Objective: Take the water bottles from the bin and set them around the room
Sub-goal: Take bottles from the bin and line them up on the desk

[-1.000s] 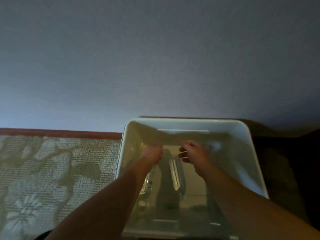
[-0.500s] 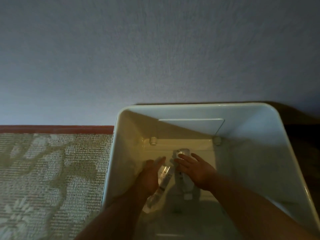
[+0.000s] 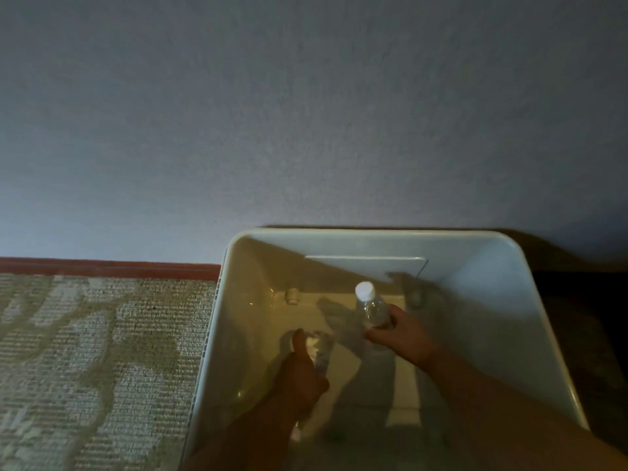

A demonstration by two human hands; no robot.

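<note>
Currently, both hands are inside the white bin, which stands against the wall with patterned carpet at its 9 o'clock side. The right hand has its grip clamped on a clear bottle, white cap pointing toward 11 o'clock. The left hand has its grip wrapped round a second bottle, thumb along its side. Both bottles remain below the rim. Lighting is poor and the plastic is smooth and thin; a loose grip may let either bottle slip back. Lifting both together risks striking the bin wall or knocking the bottles against each other.
</note>
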